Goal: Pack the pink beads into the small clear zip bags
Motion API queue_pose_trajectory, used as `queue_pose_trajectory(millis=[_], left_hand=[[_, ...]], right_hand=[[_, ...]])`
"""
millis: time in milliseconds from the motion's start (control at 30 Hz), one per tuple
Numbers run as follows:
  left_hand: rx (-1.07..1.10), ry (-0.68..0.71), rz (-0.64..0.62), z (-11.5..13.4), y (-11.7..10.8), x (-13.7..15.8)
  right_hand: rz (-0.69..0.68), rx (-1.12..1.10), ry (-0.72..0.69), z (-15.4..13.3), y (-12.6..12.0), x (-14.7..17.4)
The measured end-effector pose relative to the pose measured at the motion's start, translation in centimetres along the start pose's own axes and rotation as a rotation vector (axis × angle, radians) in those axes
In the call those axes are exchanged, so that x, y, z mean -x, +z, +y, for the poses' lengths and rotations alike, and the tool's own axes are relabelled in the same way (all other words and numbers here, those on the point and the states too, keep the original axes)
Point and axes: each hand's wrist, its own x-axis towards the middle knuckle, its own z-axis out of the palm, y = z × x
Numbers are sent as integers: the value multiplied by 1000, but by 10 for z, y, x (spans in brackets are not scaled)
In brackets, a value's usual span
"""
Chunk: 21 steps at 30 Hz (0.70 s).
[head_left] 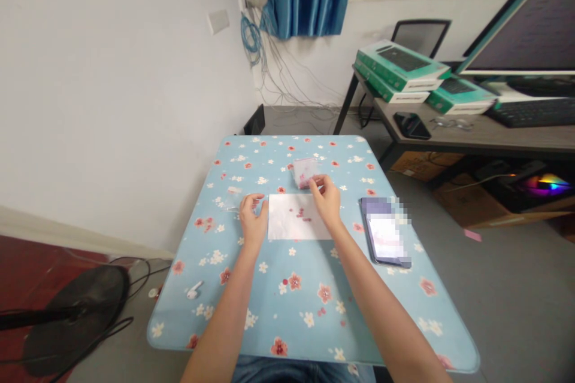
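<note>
A white sheet of paper [281,230] lies on the table, with several small dark pink pieces [300,213] loose on it. My left hand [254,215] rests at the sheet's left edge, thumb and fingers apart, holding nothing that I can see. Over the sheet's upper right part, my right hand [327,197] has its thumb and fingertips drawn together at the lower right corner of a small clear plastic bag [304,169] with pink pieces inside. Whether the fingers grip the bag or a tiny piece is too small to tell.
The table [278,305] wears a blue flowered cover. A phone [386,233] lies right of the sheet, and a white earbud [194,290] at the left. Clear plastic [233,191] lies beyond my left hand. A desk with green boxes [399,66] stands at the back right.
</note>
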Motion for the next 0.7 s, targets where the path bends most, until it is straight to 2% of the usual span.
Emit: queue_pose_trajectory(millis=[100, 333, 533, 700], left_hand=[[-3, -3, -20, -1, 1, 1], [-70, 45, -68, -1, 2, 3], [-125, 70, -113, -5, 3, 2], [-128, 70, -133, -4, 3, 3]], right_hand=[[24, 96, 57, 0, -9, -14], [-17, 385, 62, -4, -13, -25], [1, 361, 50, -1, -10, -27], [85, 282, -23, 1, -8, -29]])
